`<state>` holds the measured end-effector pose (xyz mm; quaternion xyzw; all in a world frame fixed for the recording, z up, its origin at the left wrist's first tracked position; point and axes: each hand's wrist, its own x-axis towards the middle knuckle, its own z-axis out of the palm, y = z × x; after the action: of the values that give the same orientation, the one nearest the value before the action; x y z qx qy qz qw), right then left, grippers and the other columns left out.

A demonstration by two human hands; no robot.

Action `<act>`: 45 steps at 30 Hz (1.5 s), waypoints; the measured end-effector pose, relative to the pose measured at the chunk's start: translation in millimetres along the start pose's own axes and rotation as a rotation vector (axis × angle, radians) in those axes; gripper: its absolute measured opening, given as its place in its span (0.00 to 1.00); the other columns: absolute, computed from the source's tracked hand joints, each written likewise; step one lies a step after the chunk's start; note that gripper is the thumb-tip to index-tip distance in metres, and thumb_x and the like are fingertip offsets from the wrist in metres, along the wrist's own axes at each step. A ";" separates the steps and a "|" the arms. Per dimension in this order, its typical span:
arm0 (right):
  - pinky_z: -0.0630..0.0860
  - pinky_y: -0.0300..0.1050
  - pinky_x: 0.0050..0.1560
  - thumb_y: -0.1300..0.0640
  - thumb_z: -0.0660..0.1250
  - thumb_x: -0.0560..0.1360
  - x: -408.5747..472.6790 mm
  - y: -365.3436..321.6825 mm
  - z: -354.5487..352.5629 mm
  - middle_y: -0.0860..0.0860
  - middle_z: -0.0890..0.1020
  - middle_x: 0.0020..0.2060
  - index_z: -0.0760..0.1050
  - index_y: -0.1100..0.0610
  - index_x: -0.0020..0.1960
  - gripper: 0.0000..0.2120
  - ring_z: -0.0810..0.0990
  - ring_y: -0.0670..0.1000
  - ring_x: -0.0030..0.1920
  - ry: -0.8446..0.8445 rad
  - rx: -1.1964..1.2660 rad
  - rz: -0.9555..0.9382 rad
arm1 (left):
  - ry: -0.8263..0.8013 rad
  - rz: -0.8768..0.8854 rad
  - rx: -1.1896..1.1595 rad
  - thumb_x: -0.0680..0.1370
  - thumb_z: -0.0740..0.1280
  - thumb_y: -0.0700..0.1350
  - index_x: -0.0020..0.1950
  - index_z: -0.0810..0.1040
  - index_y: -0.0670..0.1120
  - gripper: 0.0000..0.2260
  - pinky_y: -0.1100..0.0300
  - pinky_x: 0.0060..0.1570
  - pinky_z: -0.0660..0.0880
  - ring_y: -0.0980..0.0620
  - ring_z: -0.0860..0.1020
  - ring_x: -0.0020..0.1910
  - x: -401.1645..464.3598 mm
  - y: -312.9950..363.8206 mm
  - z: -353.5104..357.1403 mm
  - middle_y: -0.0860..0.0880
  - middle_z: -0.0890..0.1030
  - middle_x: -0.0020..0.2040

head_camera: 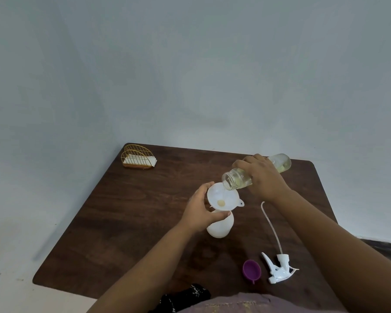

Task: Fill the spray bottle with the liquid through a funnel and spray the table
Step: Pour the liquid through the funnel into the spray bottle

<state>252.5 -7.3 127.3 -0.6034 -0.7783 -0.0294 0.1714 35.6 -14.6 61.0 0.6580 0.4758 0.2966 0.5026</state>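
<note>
Spray bottle (219, 227) (funnel (221, 196) seated) stands mid-table, far from edges.

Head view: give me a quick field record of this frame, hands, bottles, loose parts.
left hand: holds funnel on spray bottle
right hand: grips tilted clear bottle, pouring
liquid: pale yellow, thin stream into funnel
spray head: off, lying on table, tube attached
purple cap: on table, left of spray head
wire holder: far left corner
</note>
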 end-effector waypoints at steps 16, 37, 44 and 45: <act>0.65 0.46 0.46 0.63 0.70 0.65 1.9 3.5 -3.3 0.48 0.78 0.43 0.75 0.48 0.54 0.20 0.72 0.53 0.45 0.028 0.012 -0.007 | -0.005 -0.011 0.005 0.63 0.81 0.50 0.72 0.68 0.52 0.40 0.50 0.58 0.80 0.52 0.76 0.62 -1.6 2.3 -1.1 0.54 0.75 0.65; 0.66 0.46 0.47 0.62 0.70 0.65 3.0 2.5 -4.5 0.48 0.78 0.44 0.75 0.49 0.54 0.20 0.72 0.53 0.46 0.008 0.003 -0.013 | -0.003 -0.004 0.030 0.64 0.81 0.50 0.72 0.68 0.52 0.40 0.51 0.58 0.80 0.52 0.76 0.63 0.1 3.1 -0.7 0.54 0.75 0.66; 0.67 0.47 0.48 0.62 0.70 0.65 2.3 0.4 -5.6 0.48 0.78 0.45 0.76 0.49 0.55 0.20 0.72 0.53 0.46 0.003 0.002 -0.009 | -0.006 -0.014 0.028 0.64 0.81 0.50 0.72 0.67 0.52 0.40 0.49 0.59 0.79 0.51 0.75 0.63 -1.0 4.5 -0.7 0.53 0.75 0.67; 0.67 0.47 0.49 0.63 0.70 0.65 2.2 0.2 -5.4 0.48 0.78 0.45 0.76 0.49 0.55 0.20 0.72 0.53 0.46 0.003 0.003 -0.009 | -0.007 -0.016 0.022 0.64 0.81 0.50 0.72 0.67 0.52 0.40 0.48 0.59 0.79 0.51 0.75 0.63 -1.3 4.5 -0.9 0.53 0.75 0.66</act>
<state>253.4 -6.6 133.1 -0.5993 -0.7809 -0.0300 0.1736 35.8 -15.6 65.6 0.6606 0.4825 0.2853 0.4994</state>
